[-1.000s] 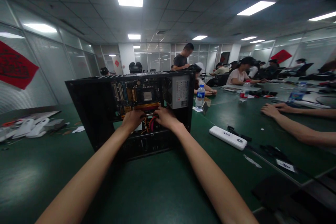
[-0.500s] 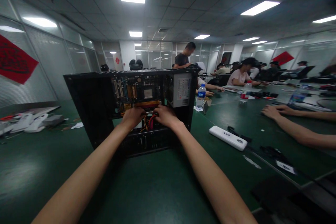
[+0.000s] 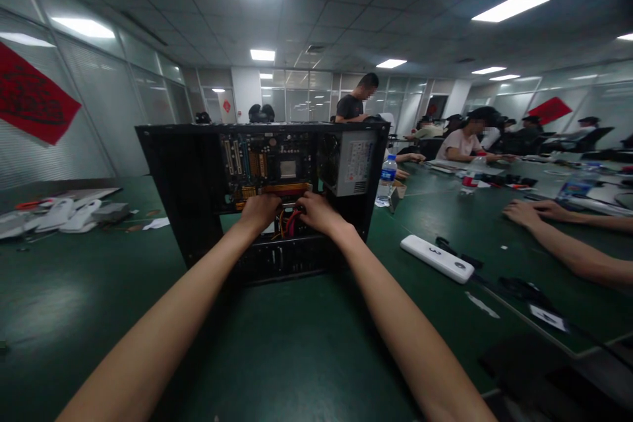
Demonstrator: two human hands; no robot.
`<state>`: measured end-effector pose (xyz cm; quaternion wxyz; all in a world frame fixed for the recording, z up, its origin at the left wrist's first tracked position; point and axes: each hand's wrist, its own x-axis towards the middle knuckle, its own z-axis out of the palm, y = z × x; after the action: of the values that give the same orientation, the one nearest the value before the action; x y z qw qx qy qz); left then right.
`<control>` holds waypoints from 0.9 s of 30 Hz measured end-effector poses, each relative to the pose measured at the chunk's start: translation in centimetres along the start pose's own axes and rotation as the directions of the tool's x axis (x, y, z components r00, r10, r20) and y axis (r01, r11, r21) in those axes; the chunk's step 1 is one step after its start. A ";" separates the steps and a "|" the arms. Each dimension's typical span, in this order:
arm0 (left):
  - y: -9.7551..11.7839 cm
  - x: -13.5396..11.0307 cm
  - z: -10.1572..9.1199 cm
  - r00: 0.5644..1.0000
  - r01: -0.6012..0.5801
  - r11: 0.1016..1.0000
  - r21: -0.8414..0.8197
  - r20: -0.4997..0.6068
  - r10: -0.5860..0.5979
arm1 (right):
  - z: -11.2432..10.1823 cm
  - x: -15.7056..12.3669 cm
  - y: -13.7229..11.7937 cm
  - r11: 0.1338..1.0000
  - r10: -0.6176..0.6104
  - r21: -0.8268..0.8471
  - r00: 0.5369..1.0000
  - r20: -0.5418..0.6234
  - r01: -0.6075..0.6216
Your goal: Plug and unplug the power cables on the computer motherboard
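An open black computer case stands upright on the green table in front of me. The motherboard shows inside it, and a grey power supply fills the upper right corner. My left hand and my right hand reach in at the board's lower edge, fingers curled at opposite ends of red and yellow memory slots. Whatever the fingertips press or grip is hidden behind the hands. Orange and red cables hang between the two hands.
Right of the case are a water bottle, a white power bank marked 3 and black cables. A co-worker's hands rest farther right. White parts and scraps lie at left. Other people sit or stand behind.
The whole view has shifted, so the case and hands appear slightly to the right and a little higher. Both hands stay at the same place by the memory slots.
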<state>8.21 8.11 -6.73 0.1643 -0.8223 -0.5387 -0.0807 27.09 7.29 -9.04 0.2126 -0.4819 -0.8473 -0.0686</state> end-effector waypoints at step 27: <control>-0.6 0.1 1.2 1.000 -0.006 0.999 -0.045 -0.031 0.004 | 0.4 2.7 -1.9 0.975 -0.089 -0.191 0.985 0.145 0.116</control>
<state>7.64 8.81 -7.67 0.1541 -0.8259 -0.5321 -0.1051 24.18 8.54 -8.08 0.1015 -0.4598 -0.8724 -0.1311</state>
